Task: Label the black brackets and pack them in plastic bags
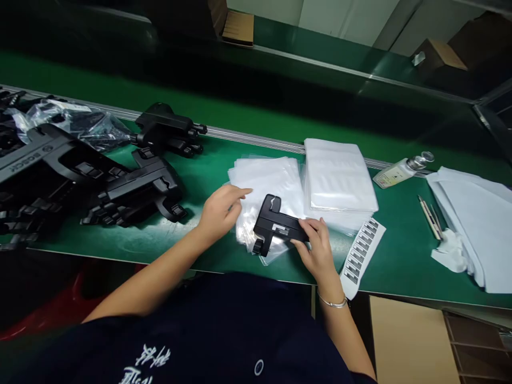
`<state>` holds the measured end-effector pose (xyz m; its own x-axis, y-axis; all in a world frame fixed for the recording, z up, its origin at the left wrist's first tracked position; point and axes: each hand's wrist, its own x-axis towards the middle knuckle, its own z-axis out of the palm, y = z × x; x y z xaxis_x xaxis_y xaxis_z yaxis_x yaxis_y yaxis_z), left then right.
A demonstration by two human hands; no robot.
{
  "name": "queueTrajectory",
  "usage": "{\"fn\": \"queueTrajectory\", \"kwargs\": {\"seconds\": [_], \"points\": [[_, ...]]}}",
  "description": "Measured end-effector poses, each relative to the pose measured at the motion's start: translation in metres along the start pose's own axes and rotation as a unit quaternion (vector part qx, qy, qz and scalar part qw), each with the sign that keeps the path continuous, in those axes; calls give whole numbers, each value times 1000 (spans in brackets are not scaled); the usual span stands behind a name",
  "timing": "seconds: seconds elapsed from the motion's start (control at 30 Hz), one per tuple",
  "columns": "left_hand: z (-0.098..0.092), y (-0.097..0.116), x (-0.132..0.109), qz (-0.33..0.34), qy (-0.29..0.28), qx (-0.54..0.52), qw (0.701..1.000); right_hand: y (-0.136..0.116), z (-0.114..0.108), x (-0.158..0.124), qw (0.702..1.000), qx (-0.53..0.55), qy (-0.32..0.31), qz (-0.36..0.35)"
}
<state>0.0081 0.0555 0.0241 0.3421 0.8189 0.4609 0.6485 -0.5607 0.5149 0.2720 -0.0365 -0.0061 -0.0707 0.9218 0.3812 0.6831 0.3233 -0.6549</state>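
My right hand [320,250] grips the end of a black plastic clamp bracket [290,226], with the thumb on the near side and the fingers on the far side. A small label with dark and light marks lies on the bracket's face. Beneath the bracket is a loose pile of clear plastic bags [264,176]. My left hand [220,213] is over the left edge of that pile, its index finger stretched out and its thumb apart. It holds nothing that I can see. To the right stands a thicker stack of bags [338,173].
Several more black brackets [148,186] crowd the bench's left side. A label sheet [362,256] lies right of my right hand. Farther right are a pump bottle [402,170], tweezers [430,216], crumpled paper [452,250] and white sheets [480,224]. A metal rail [256,140] runs behind.
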Motion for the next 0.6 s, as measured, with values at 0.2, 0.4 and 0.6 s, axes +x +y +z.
{"fn": "queueTrajectory", "kwargs": {"seconds": [0.2, 0.4, 0.6], "points": [[33, 29, -31, 105, -187, 9, 977, -4, -9, -9, 930, 238, 115, 255], [73, 68, -66, 223, -374, 88, 896, -11, -20, -8, 819, 449, 123, 334], [41, 36, -100, 304, -346, 59, 886, -11, -31, -18, 802, 469, 136, 345]]}}
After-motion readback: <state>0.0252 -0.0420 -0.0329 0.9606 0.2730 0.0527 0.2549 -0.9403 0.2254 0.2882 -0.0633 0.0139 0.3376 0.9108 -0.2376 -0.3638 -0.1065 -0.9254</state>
